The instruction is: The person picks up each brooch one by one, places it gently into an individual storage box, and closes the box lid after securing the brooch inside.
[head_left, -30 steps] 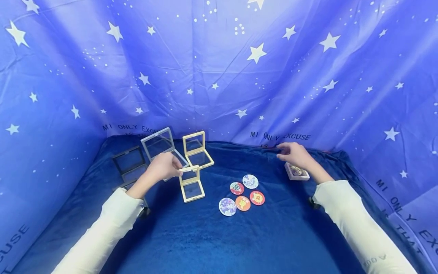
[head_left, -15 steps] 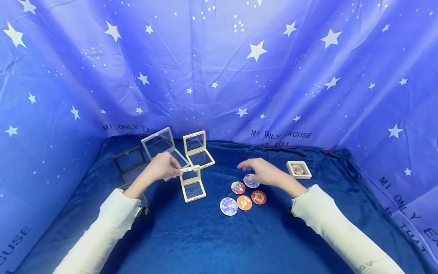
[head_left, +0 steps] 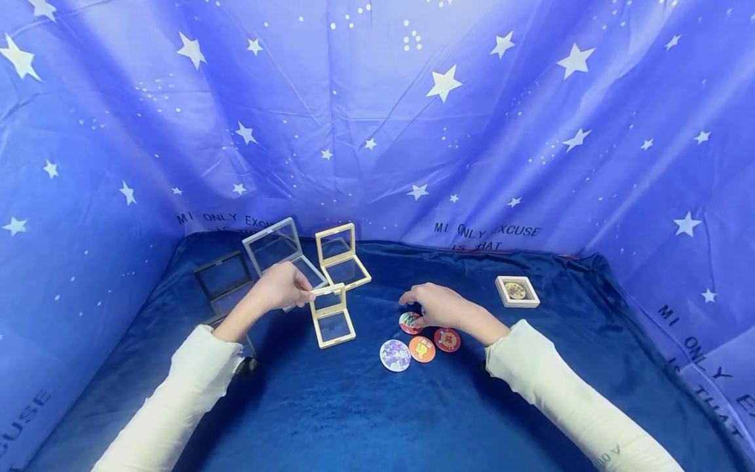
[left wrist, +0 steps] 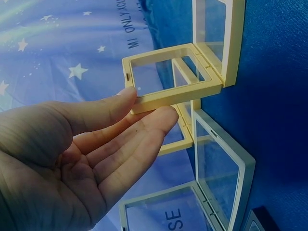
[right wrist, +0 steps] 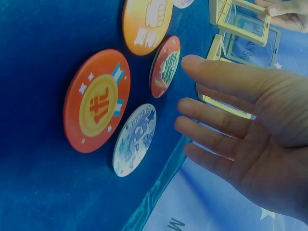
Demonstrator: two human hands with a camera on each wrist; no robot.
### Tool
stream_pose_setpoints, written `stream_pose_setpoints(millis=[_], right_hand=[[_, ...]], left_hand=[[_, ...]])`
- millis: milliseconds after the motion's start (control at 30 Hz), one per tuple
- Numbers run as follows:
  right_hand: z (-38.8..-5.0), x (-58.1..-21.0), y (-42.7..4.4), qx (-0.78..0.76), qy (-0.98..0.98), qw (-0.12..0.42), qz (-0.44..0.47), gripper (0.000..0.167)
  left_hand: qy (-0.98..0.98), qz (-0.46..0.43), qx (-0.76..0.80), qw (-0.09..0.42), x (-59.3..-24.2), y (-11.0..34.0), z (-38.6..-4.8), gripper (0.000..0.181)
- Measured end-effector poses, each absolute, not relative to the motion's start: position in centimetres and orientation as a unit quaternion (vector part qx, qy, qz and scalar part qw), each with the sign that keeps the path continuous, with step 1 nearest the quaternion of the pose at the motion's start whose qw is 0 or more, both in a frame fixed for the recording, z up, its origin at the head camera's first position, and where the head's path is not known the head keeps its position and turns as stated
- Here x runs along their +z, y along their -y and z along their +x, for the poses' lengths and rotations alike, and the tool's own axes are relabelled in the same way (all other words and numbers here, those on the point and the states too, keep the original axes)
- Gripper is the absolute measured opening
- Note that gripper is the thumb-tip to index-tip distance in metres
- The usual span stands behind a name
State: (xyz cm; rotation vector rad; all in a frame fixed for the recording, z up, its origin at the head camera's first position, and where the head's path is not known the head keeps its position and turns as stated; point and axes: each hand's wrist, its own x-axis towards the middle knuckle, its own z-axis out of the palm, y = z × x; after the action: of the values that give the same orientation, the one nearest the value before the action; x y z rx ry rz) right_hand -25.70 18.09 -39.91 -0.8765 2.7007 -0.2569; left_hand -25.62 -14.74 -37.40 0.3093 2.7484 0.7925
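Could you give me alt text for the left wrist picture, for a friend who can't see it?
A left hand pinches the edge of an open yellow frame on dark blue cloth. A second yellow frame and a gray frame stand open behind it.

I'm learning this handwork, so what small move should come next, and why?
Probably lower the right hand and pinch the red badge with the tree: the hand hovers close to it, holding nothing, while the left hand holds up one panel of an open yellow frame.
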Motion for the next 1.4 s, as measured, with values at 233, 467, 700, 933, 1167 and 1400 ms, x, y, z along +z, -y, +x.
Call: stream_pose_setpoints(millis=[233,467,700,933,1167,1400], right_hand=[[-26.2,-39.4,-17.2,-0.066,-0.933,0.159,-0.317,0.045],[-25.3,-40.4,-16.8,-0.06,-0.938,0.161,-0.3,0.046],[-25.2,-40.6,-16.7,-0.022,-0.942,0.138,-0.306,0.043],[-25.3,-40.9,-15.8,-0.025,-0.941,0.129,-0.313,0.042],[-25.4,-40.8,-15.9,-0.015,-0.941,0.148,-0.303,0.048],[-25.5,-41.0,-16.2,-0.029,-0.94,0.145,-0.307,0.046]], left_hand=[[-0.947,0.108,0.277,0.122,-37.1,14.9,-25.5,0.018],[-0.946,0.117,0.271,0.134,-37.4,14.3,-25.6,0.017],[-0.943,0.121,0.28,0.13,-38.1,14.0,-25.8,0.018],[-0.949,0.113,0.267,0.125,-37.8,14.8,-25.5,0.017],[-0.943,0.108,0.285,0.133,-37.7,14.9,-25.5,0.019],[-0.947,0.101,0.278,0.125,-37.6,14.7,-25.4,0.018]])
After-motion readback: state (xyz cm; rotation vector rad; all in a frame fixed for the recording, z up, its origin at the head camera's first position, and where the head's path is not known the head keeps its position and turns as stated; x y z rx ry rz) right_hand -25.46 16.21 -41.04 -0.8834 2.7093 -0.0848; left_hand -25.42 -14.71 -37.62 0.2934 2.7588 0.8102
